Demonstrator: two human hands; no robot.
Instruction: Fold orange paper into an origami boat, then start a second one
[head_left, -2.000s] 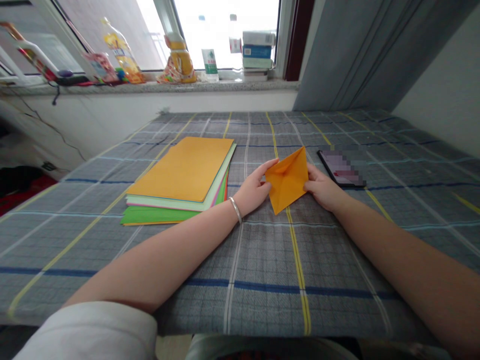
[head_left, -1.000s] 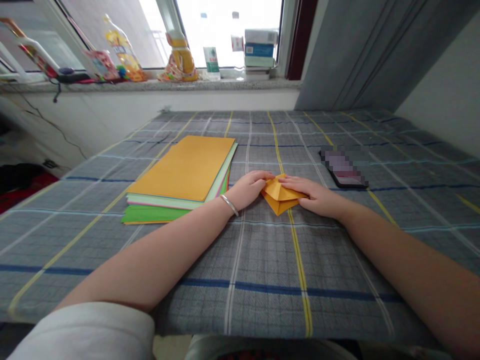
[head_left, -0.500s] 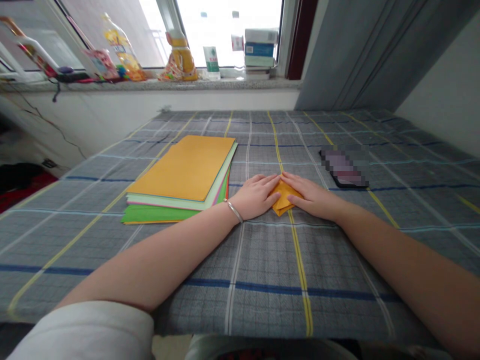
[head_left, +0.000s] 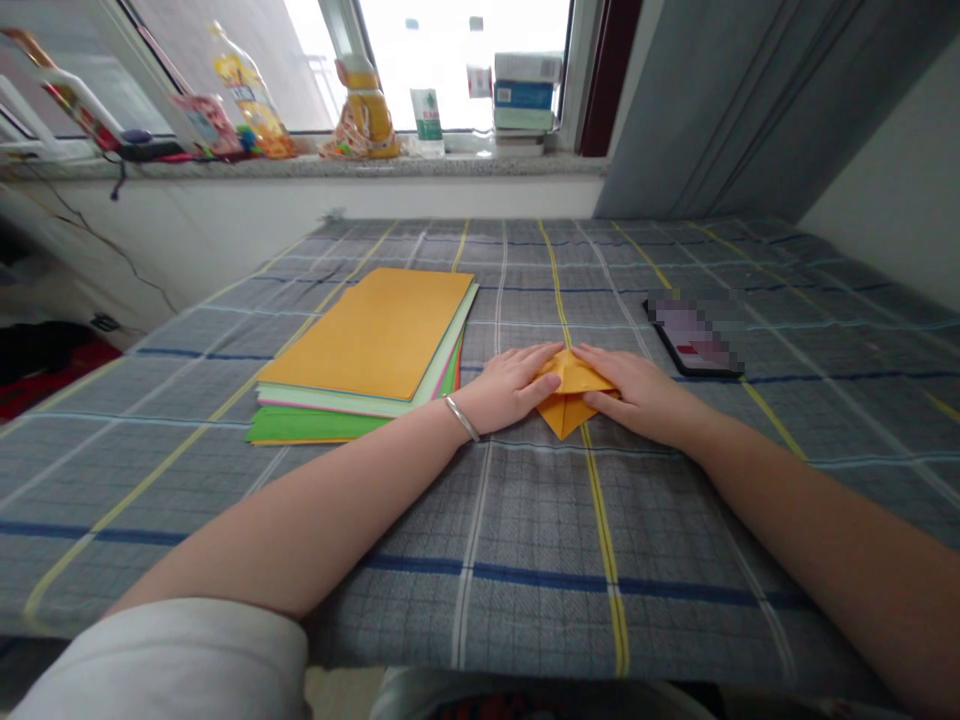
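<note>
Daylight from overexposed window (head_left: 450, 65), dim gray curtain (head_left: 697, 100), wide-angle stretching at edges, pixelated phone screen (head_left: 694, 335)

Both arms reach forward and in toward each other, the left arm (head_left: 322, 500) from the lower left and the right arm (head_left: 825, 510) from the lower right, their forearms bare. Each wrist runs nearly straight on from its forearm. The left hand (head_left: 519, 384) and right hand (head_left: 646, 396) lie low, backs upward, with the fingers extended and close together. The two sets of fingertips nearly meet, a narrow gap between them. The left thumb (head_left: 545, 387) and right thumb (head_left: 606, 404) stand away from the fingers, pointing inward, nearer the body.
</note>
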